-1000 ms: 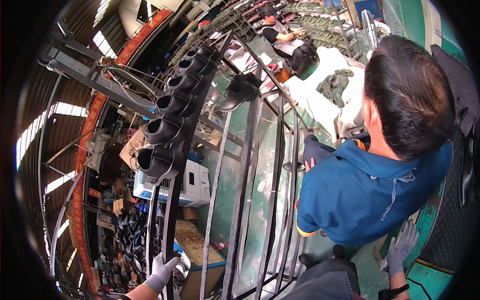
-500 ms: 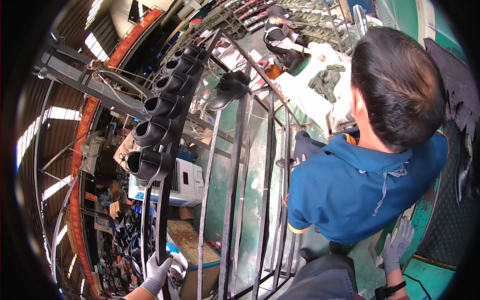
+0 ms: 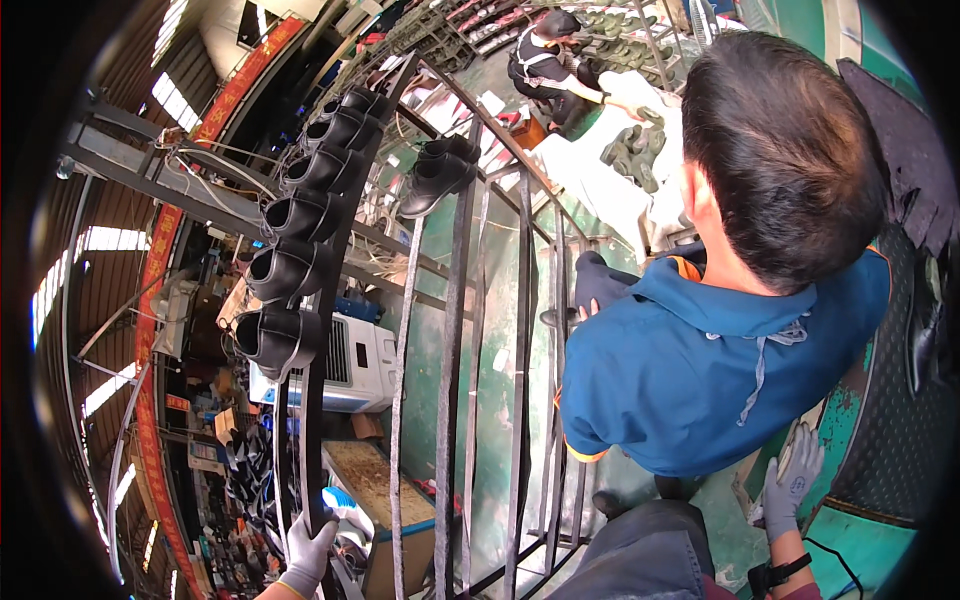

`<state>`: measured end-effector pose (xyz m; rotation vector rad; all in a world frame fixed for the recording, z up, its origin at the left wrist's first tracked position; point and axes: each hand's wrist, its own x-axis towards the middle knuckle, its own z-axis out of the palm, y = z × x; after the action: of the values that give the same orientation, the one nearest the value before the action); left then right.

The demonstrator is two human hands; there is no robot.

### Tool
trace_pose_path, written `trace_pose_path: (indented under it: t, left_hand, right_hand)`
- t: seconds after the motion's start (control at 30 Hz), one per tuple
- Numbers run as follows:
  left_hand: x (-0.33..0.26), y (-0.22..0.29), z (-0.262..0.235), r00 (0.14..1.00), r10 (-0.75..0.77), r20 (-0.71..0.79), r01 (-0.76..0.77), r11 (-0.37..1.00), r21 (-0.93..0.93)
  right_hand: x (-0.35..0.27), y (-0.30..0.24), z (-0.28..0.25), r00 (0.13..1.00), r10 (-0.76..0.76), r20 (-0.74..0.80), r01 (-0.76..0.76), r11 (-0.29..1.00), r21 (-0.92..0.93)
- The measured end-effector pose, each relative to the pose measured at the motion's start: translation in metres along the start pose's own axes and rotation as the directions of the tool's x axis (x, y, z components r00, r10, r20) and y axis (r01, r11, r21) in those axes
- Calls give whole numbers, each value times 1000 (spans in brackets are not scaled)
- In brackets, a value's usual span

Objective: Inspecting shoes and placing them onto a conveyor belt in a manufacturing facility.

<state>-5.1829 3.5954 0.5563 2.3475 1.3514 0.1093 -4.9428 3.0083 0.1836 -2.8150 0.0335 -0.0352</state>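
My left hand (image 3: 308, 553), in a grey glove, is wrapped round the near end of a dark metal rack rail (image 3: 316, 400). Along that rail, beyond the hand, stand several black shoes (image 3: 280, 338) in a row. A pair of black shoes (image 3: 440, 178) rests on the rack's neighbouring rail. At the lower right, my right hand (image 3: 793, 480), also in a grey glove, has its fingers stretched out beside a green worktop edge (image 3: 848, 455). A pale surface shows along its fingers; I cannot tell what it is.
A person in a blue shirt (image 3: 700, 370) is close in front of me, between the rack and a dark textured surface (image 3: 885, 420). Farther off, another person (image 3: 545, 65) crouches by green shoes (image 3: 632, 155) on white cloth. A white boxy appliance (image 3: 360, 365) stands behind the rack.
The rack, its shoes and my left hand sit a little farther left in view. The person in blue also appears slightly farther left. The crouching person's arm has shifted over the green shoes.
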Motion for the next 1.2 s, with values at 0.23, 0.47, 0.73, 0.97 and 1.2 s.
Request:
trace_pose_path:
  t: [0.23, 0.47, 0.73, 0.97, 1.2]
  left_hand:
    - [-2, 4, 1, 1000, -16, 15, 16, 1000, 7]
    - [-3, 10, 3, 1000, 13, -6, -13, 1000, -24]
    - [1, -2, 2, 999, 45, 4, -44, 997, -59]
    - [1, -1, 3, 1000, -26, 3, 26, 995, -95]
    - [2, -5, -4, 998, -17, 53, 20, 999, -47]
  right_hand:
    - [-3, 0, -5, 1000, 11, 0, -11, 1000, -21]
    - [3, -7, -6, 999, 10, 50, -8, 999, -48]
    - [2, -6, -6, 999, -39, 30, 41, 997, -69]
    - [1, -7, -5, 999, -29, 17, 30, 998, -55]
    - [-2, -3, -2, 998, -59, -26, 58, 998, -30]
